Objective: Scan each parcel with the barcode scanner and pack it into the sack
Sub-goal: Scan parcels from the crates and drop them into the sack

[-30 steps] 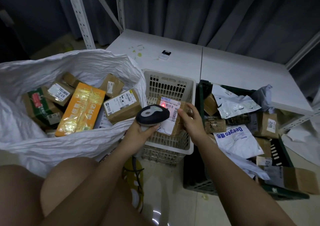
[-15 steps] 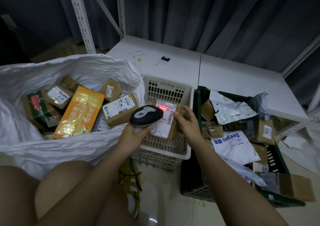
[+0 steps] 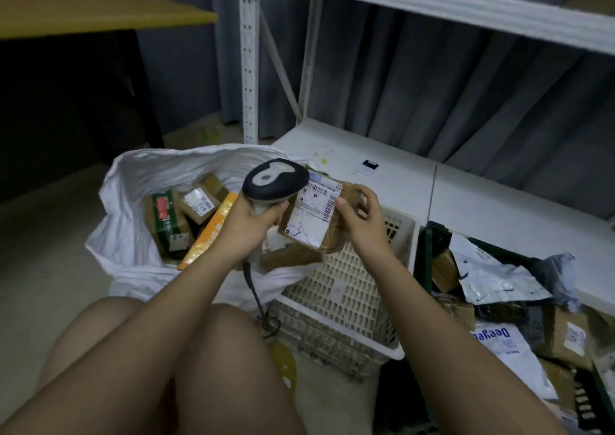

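Observation:
My left hand [image 3: 248, 223] grips a black and grey barcode scanner [image 3: 274, 183], whose head sits just left of a brown cardboard parcel [image 3: 314, 214] with a white shipping label. My right hand [image 3: 361, 213] holds that parcel by its right edge, label facing me, above the gap between sack and basket. No red scan light shows on the label. The open white sack [image 3: 133, 238] at the left holds several parcels, among them an orange packet [image 3: 213, 231] and a green and red box [image 3: 164, 218].
A cream slotted basket [image 3: 346, 288] stands in front of me. A dark green crate [image 3: 429, 254] at the right is piled with mailer bags and boxes. A low white shelf board [image 3: 492, 201] and white rack posts [image 3: 249, 68] stand behind. My knees fill the foreground.
Both hands have lifted the scanner and the parcel up and toward the sack. The red scan spot on the label is gone. My head has tilted up, so more of the rack shows.

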`<action>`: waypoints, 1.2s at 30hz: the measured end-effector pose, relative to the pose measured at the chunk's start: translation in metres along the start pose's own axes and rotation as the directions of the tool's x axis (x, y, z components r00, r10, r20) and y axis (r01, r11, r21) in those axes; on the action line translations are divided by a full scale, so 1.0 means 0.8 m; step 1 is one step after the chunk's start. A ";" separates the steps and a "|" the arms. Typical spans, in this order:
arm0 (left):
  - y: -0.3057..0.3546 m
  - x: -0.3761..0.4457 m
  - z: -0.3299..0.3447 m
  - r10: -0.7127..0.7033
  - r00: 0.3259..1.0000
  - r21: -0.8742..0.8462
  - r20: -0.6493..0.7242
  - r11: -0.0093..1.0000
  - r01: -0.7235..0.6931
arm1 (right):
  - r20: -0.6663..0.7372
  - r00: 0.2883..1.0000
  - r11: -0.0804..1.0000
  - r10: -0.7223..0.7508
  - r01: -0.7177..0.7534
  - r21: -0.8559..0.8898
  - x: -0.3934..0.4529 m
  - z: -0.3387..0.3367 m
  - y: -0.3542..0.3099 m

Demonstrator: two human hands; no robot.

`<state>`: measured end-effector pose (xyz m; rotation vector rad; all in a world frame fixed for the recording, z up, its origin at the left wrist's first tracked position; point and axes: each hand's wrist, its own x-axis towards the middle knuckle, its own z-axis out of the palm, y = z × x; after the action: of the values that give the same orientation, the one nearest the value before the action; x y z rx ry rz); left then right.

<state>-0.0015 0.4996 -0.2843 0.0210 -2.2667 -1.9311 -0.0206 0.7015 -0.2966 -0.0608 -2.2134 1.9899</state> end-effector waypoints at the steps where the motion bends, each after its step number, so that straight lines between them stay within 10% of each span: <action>1: 0.004 0.006 -0.015 0.009 0.999 0.007 -0.035 1.000 -0.009 | 0.018 1.000 1.000 -0.019 0.019 -0.004 0.006 0.017 -0.005; 13: -0.046 0.097 -0.147 -0.025 0.971 0.048 -0.237 0.998 0.037 | 0.039 0.989 0.957 -0.142 0.147 -0.252 0.141 0.183 0.040; 21: -0.095 0.149 -0.153 -0.080 0.968 0.051 -0.236 0.994 0.095 | 0.426 0.896 0.831 0.123 0.141 -0.538 0.211 0.262 0.107; 24: -0.105 0.153 -0.146 -0.082 0.972 0.057 -0.221 0.994 0.096 | 0.499 0.829 0.750 0.253 0.158 -0.642 0.219 0.262 0.109; 36: -0.028 0.089 -0.015 -0.038 0.999 -0.014 -0.038 0.999 0.038 | 0.265 0.962 0.924 0.071 0.037 -0.382 0.111 0.085 0.063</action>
<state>-0.0724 0.4758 -0.2959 0.0998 -2.2444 -1.9475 -0.1225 0.6529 -0.3449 0.1595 -2.7615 1.6223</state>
